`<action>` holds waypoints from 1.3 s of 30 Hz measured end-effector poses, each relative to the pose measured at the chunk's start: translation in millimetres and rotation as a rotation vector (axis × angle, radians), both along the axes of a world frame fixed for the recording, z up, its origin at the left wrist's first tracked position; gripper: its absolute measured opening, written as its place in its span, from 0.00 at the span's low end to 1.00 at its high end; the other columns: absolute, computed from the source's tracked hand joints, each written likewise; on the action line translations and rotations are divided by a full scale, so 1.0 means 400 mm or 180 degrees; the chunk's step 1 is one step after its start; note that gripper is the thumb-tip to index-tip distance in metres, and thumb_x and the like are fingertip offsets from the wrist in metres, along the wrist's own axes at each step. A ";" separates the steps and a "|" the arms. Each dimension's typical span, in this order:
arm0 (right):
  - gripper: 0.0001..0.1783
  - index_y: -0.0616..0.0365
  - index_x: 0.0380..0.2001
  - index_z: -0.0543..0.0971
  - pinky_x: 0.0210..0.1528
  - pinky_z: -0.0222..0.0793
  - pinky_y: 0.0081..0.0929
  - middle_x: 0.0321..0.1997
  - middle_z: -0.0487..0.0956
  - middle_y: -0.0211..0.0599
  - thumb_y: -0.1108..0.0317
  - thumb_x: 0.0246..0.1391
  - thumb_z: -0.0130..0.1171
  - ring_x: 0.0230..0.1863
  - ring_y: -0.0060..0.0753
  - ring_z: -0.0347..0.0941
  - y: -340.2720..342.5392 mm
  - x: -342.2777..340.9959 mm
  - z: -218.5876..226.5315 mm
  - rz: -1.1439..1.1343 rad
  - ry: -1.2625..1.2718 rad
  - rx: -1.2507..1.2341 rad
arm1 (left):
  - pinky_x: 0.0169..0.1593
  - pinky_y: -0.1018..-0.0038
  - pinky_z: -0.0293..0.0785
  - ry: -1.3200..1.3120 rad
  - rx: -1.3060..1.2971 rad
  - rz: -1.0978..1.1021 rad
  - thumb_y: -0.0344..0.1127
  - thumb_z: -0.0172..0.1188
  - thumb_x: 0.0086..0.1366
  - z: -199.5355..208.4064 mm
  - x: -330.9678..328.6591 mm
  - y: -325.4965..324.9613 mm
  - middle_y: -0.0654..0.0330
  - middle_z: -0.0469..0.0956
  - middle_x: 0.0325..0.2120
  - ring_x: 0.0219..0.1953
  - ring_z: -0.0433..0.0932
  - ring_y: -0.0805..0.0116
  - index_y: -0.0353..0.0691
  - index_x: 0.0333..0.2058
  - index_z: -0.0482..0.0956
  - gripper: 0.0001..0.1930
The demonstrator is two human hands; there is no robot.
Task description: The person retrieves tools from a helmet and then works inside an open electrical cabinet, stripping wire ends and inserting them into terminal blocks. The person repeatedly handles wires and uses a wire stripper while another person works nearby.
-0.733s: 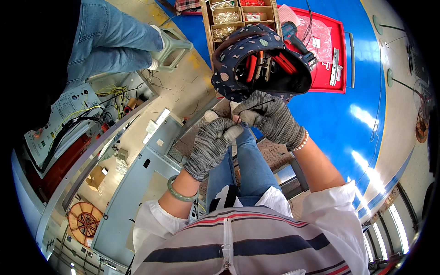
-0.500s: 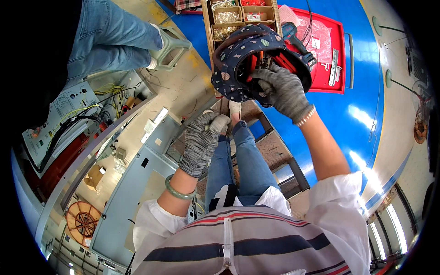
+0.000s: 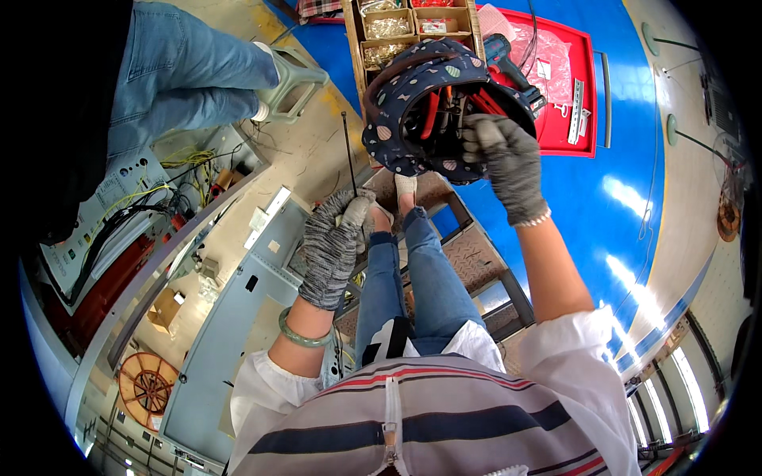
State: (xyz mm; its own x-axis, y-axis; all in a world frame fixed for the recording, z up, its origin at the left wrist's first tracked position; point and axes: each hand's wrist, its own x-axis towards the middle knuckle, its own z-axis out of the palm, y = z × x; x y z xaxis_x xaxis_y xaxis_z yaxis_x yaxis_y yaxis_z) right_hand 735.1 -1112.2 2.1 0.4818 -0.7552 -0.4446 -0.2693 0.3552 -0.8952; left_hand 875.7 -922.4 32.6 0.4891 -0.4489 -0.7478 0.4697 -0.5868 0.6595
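Right hand, fingers curled into the patterned tool bag hanging above the stepladder. Left hand pinches a thin black cable tie. Risk: rummaging tips the bag; tools spill to the floor.

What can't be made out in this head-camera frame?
- Right hand fingertips: hidden inside the dark patterned tool bag.
- Bag contents: only red handles show, tools unclear.
- Thin black rod in left hand: lower end covered by the glove.
- Compartment tray: cut off at the top edge.
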 end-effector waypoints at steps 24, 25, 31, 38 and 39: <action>0.21 0.65 0.42 0.72 0.32 0.72 0.22 0.33 0.77 0.38 0.57 0.56 0.51 0.30 0.26 0.73 0.105 -0.081 0.055 -0.0691 -0.1206 0.1772 | 0.20 0.86 0.60 0.0352 -0.0387 0.0213 0.39 0.57 0.58 0.051 -0.069 -0.086 0.68 0.70 0.17 0.17 0.64 0.84 0.39 0.38 0.78 0.13; 0.20 0.65 0.42 0.72 0.32 0.72 0.22 0.33 0.77 0.38 0.57 0.56 0.51 0.30 0.26 0.73 0.110 -0.077 0.060 -0.0667 -0.1210 0.1770 | 0.20 0.86 0.60 0.0366 -0.0424 0.0238 0.39 0.57 0.58 0.051 -0.069 -0.085 0.68 0.70 0.16 0.17 0.64 0.83 0.39 0.38 0.78 0.13; 0.20 0.65 0.41 0.72 0.34 0.72 0.27 0.33 0.77 0.39 0.56 0.54 0.53 0.31 0.29 0.74 0.150 -0.044 0.095 -0.0339 -0.1001 0.1712 | 0.20 0.85 0.60 0.0509 -0.0555 0.0151 0.40 0.57 0.58 0.053 -0.056 -0.084 0.69 0.69 0.16 0.17 0.64 0.83 0.39 0.39 0.77 0.13; 0.14 0.61 0.42 0.76 0.40 0.68 0.21 0.35 0.78 0.34 0.64 0.55 0.52 0.34 0.23 0.72 0.223 -0.020 0.084 0.0790 -0.0371 0.0870 | 0.23 0.85 0.61 0.0686 -0.0427 0.0273 0.44 0.55 0.59 0.064 -0.037 -0.064 0.68 0.71 0.22 0.20 0.65 0.82 0.38 0.36 0.75 0.15; 0.15 0.61 0.42 0.75 0.41 0.68 0.22 0.35 0.78 0.35 0.65 0.55 0.52 0.35 0.23 0.72 0.230 -0.014 0.084 0.0776 -0.0340 0.1022 | 0.25 0.85 0.61 0.0815 -0.0356 0.0343 0.45 0.55 0.60 0.057 -0.029 -0.054 0.67 0.72 0.24 0.21 0.65 0.81 0.37 0.36 0.75 0.16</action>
State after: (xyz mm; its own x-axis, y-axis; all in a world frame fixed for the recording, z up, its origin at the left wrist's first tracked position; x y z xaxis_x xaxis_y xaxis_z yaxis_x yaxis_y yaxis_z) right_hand 729.7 -1020.3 35.7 0.6853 -0.4446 -0.5768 -0.2917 0.5581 -0.7768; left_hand 864.0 -944.1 55.6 0.3403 -0.4912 -0.8019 0.6848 -0.4549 0.5693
